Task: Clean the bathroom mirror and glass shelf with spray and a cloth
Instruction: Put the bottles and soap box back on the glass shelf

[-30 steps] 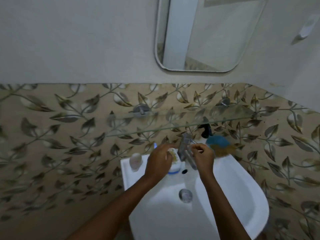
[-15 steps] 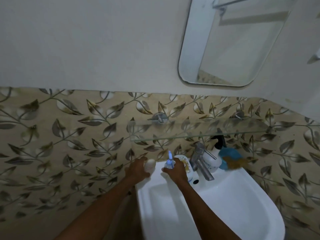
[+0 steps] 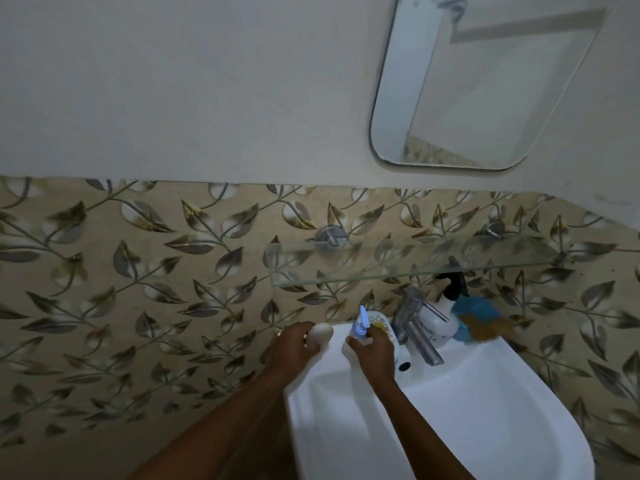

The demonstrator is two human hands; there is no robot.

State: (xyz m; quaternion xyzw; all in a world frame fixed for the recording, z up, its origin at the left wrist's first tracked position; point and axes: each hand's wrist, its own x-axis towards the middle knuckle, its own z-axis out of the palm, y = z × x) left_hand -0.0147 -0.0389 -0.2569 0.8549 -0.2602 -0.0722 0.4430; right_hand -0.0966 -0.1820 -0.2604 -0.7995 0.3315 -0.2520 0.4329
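at the sink [image 3: 485, 410], spray bottle [image 3: 438, 318] stands right of both hands.

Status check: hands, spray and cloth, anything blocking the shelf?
Left hand on small white bottle; right hand on pump bottle. Spray bottle and blue cloth untouched behind tap. Glass shelf bare.

Lighting: dim, flat, greyish; no hard shadows. Brightest: white basin [image 3: 485, 410]. Tile line above basin bows with wide-angle distortion. Detail soft, slightly blurred throughout.
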